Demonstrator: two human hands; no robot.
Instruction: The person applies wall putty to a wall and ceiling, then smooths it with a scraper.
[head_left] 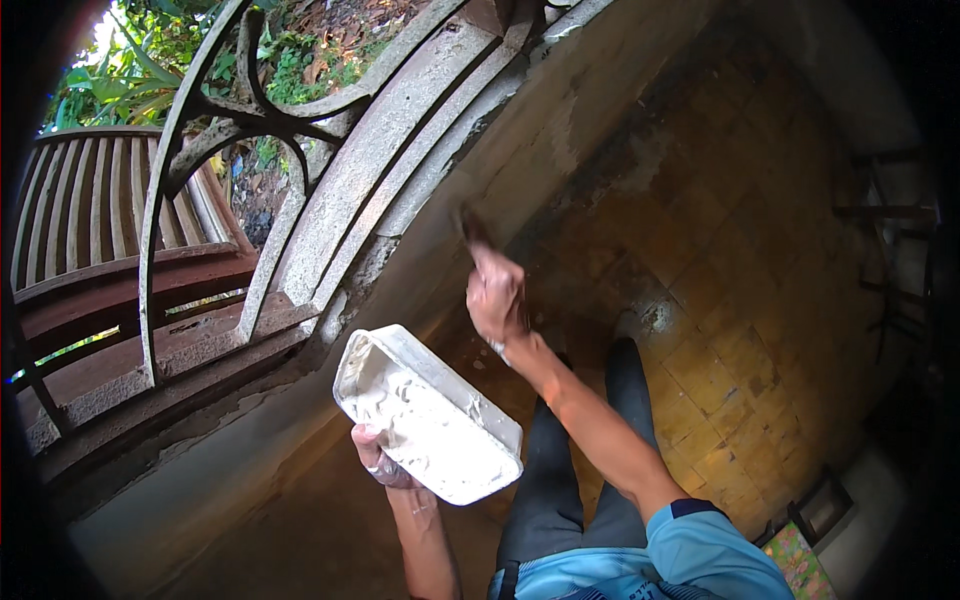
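Observation:
In the head view, my left hand (385,465) grips the lower left end of a white rectangular plastic tub (435,415), tilted and smeared inside with white paste. My right hand (497,295) is closed on a small dark tool (470,225), blurred, possibly a scraper or brush, raised above and right of the tub near the wall (560,120) under the sill. The pale, weathered window sill (365,200) has rough, chipped edges, with white patches along its lower side.
A curved grille (250,110) and a slatted wooden shutter (105,195) stand at upper left, with plants (310,60) outside. My legs stand on a worn yellow tiled floor (720,380). Dark furniture (880,210) is at the right, and a floral-covered piece (795,560) at lower right.

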